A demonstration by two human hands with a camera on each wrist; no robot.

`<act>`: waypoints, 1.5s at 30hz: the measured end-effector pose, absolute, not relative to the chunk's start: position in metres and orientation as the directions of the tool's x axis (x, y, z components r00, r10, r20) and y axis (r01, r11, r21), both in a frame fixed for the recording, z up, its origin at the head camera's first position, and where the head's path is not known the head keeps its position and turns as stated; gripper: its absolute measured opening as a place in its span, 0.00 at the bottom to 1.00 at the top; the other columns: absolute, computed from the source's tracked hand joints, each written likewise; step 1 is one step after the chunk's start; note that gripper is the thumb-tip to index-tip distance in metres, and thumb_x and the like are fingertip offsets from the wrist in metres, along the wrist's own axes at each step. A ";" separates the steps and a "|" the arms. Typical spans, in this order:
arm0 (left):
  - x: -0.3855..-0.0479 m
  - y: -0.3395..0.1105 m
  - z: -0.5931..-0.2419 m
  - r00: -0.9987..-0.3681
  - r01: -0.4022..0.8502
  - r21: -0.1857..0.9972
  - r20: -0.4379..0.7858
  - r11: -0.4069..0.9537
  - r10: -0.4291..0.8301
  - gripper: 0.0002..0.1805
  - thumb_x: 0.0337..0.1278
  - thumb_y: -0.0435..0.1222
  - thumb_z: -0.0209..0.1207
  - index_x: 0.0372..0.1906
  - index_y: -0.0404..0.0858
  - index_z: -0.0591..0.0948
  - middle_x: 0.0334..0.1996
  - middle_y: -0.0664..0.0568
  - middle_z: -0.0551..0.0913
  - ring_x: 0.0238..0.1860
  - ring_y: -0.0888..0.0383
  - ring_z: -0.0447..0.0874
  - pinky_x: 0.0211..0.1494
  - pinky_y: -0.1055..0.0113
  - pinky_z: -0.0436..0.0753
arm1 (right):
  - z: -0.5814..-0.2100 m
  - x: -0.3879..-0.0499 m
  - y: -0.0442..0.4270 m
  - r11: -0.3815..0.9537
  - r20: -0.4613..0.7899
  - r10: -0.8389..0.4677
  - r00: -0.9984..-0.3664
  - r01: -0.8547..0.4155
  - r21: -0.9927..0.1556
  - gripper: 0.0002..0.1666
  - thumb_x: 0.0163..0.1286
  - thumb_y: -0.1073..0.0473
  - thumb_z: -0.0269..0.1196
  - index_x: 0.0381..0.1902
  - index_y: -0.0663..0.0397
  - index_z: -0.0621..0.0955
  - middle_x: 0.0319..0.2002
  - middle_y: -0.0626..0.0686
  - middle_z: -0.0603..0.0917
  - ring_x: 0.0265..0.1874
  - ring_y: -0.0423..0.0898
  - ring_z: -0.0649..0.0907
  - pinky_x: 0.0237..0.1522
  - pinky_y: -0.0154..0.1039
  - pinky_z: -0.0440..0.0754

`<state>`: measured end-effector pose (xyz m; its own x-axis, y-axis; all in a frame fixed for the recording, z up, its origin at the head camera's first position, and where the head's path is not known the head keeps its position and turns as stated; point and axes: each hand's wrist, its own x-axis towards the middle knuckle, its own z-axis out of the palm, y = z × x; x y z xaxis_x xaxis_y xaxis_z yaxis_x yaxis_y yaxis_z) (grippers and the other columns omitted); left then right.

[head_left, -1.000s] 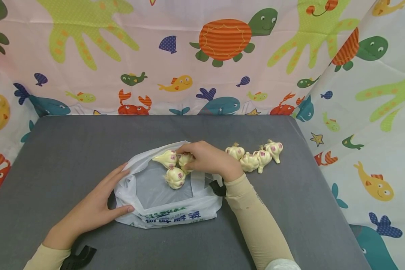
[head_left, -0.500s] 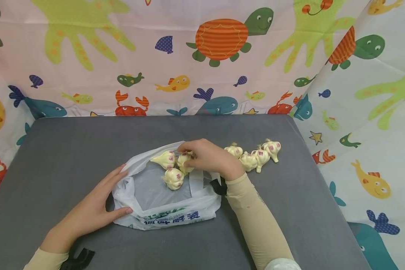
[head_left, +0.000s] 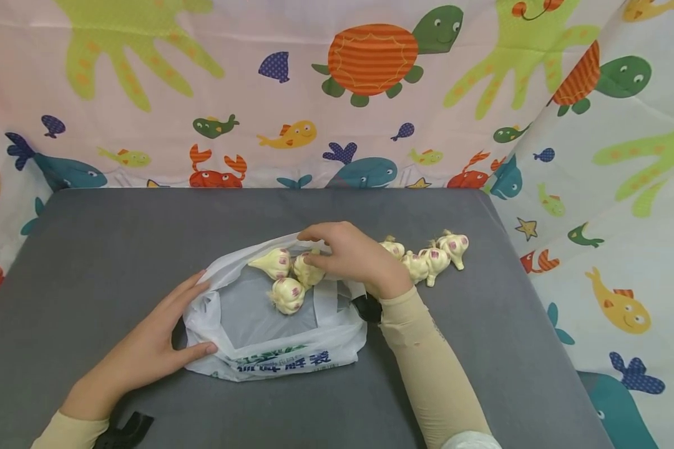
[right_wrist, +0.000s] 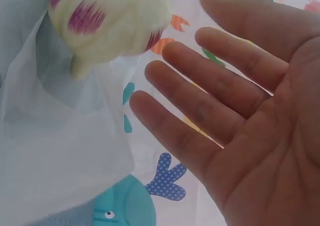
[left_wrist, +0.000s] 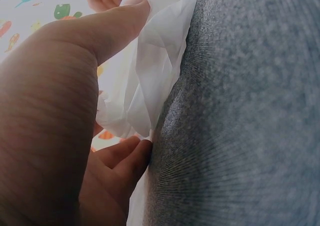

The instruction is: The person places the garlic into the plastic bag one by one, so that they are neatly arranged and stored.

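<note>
A white plastic bag (head_left: pixel 281 365) with dark printing lies on its side with its mouth spread. Three garlic bulbs (head_left: pixel 288 295) sit in it, grouped toward the back. My left hand (head_left: pixel 146 349) rests against the bag's left end, its thumb on the near side and its fingers at the far rim; in the left wrist view, the thumb touches the plastic (left_wrist: pixel 155 51). Over the bag's back right edge is my right hand (head_left: pixel 356 255). The right wrist view shows its fingers extended and apart from a garlic bulb (right_wrist: pixel 110 21), with nothing in the palm.
Several more garlic bulbs (head_left: pixel 435 262) lie in a row on the grey table (head_left: pixel 202 218), right of the bag and partly behind my right hand. A printed curtain (head_left: pixel 292 62) hangs behind the table and along its sides.
My right hand has released the rearmost right garlic bulb in the bag and risen slightly away to the right. My left hand stays at the bag's left end.
</note>
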<state>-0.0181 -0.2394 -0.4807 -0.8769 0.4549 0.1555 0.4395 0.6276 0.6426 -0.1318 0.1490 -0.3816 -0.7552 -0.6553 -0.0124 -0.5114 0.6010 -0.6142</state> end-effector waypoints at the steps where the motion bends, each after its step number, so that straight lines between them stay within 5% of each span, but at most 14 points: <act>1: -0.018 -0.240 -0.480 -0.876 0.442 0.641 0.158 0.627 0.456 0.63 0.52 0.49 0.85 0.89 0.52 0.59 0.89 0.53 0.54 0.84 0.56 0.55 0.73 0.85 0.48 | -0.380 -0.132 0.150 0.597 -0.002 -0.655 -0.755 -0.517 -0.613 0.26 0.81 0.55 0.68 0.70 0.59 0.83 0.66 0.56 0.86 0.64 0.55 0.84 0.65 0.53 0.82; 24: -0.019 -0.242 -0.488 -0.866 0.458 0.644 0.169 0.612 0.470 0.64 0.52 0.48 0.85 0.89 0.51 0.58 0.89 0.52 0.53 0.85 0.57 0.52 0.74 0.84 0.48 | -0.395 -0.114 0.212 0.573 0.083 -0.508 -0.858 -0.408 -0.711 0.21 0.79 0.59 0.70 0.67 0.58 0.85 0.64 0.59 0.86 0.59 0.62 0.88 0.61 0.60 0.84; 45: -0.020 -0.241 -0.483 -0.875 0.439 0.640 0.145 0.631 0.462 0.63 0.53 0.49 0.84 0.89 0.52 0.58 0.89 0.53 0.53 0.84 0.50 0.56 0.74 0.84 0.48 | -0.411 -0.101 0.236 0.656 0.147 -0.427 -0.892 -0.418 -0.629 0.25 0.72 0.60 0.76 0.65 0.58 0.86 0.61 0.59 0.86 0.59 0.60 0.87 0.62 0.57 0.84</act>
<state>-0.0199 -0.2410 -0.4832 -0.8750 0.4618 0.1453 0.4392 0.6308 0.6397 -0.1008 0.2360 -0.4108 -0.8920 -0.4273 0.1473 -0.4180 0.6558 -0.6287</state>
